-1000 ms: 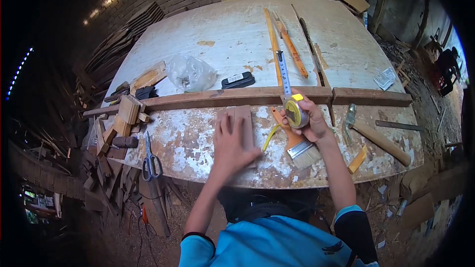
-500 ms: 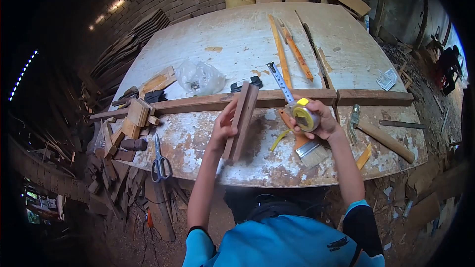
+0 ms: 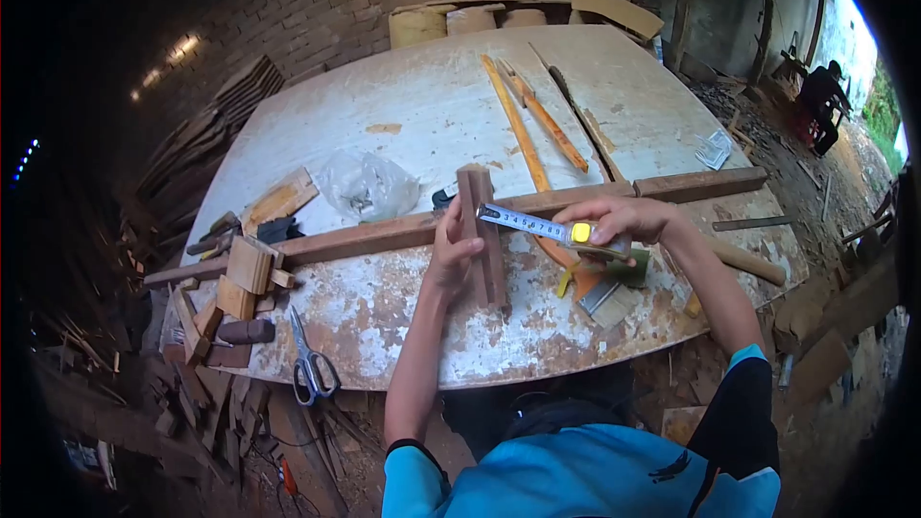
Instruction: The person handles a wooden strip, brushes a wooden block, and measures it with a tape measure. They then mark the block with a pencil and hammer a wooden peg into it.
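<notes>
My left hand (image 3: 455, 251) is closed around a short brown grooved wood piece (image 3: 483, 254), held upright over the table's near part. In my right hand (image 3: 622, 223) is a yellow tape measure (image 3: 581, 233), its blade (image 3: 523, 221) drawn out a short way to the left. The blade's hooked end overlaps the wood piece near its groove. Below the tape measure lies a paintbrush (image 3: 606, 299) with pale bristles, its orange handle partly covered. A long brown wooden bar (image 3: 369, 235) runs across the table behind both hands.
The worn white table (image 3: 384, 345) bears a plastic bag (image 3: 369, 184), scissors (image 3: 309, 364) at the front edge and stacked wood blocks (image 3: 247, 273) at left. A hammer handle (image 3: 746, 261) and flat metal bar (image 3: 753, 223) lie at right. Orange sticks (image 3: 547, 120) lie further back.
The tape measure has turned from pointing up and away to pointing left, and its blade end has come to the wood piece. The wood piece now stands more upright.
</notes>
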